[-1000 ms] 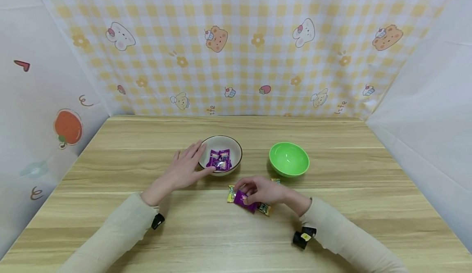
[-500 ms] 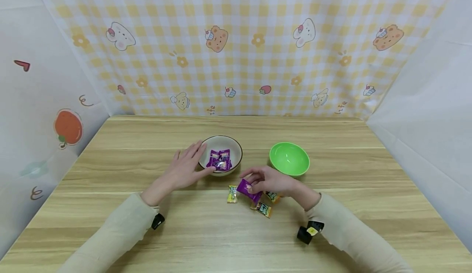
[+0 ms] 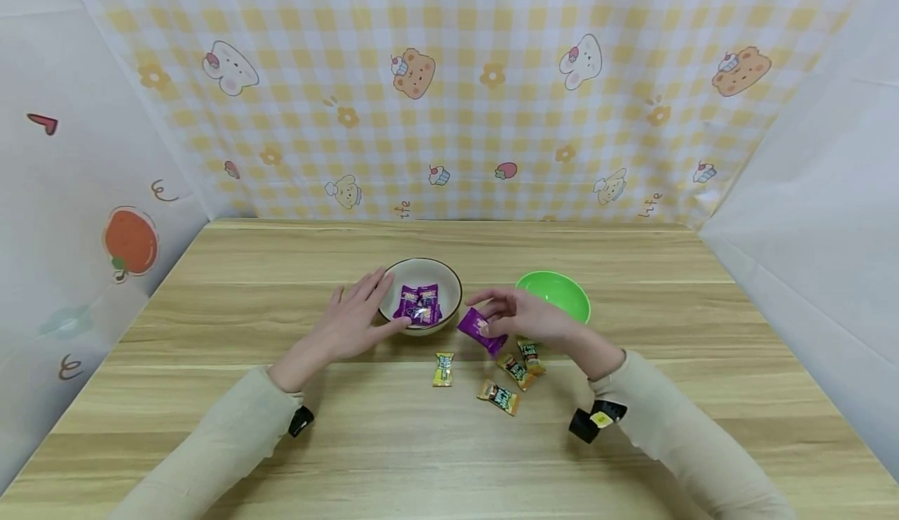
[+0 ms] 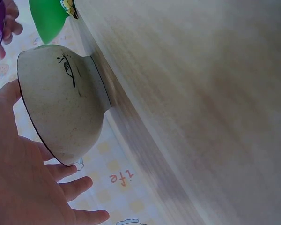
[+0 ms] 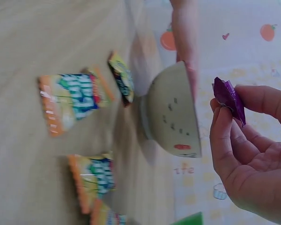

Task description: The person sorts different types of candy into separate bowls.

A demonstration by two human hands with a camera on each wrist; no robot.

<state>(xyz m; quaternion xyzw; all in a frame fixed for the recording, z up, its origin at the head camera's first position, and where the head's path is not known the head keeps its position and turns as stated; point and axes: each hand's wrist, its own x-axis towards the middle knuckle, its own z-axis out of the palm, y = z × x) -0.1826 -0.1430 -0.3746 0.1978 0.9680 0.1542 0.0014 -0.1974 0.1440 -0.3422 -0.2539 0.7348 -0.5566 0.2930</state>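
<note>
While left hand (image 3: 349,329) splays against bowl rim (image 3: 460,301), right hand (image 3: 528,315) pinches purple packet (image 3: 474,328) outside.

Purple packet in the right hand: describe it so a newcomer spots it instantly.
On the wooden table, find the green bowl; in the head view the right hand partly covers it. Pinched in that hand is the purple packet. Other purple packets lie in the pale bowl; this one alone is held.

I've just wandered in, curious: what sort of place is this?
Perhaps a small staged filming corner: a wood-grain table, a checked cloth hanging behind it, and a black device at each wrist.
</note>
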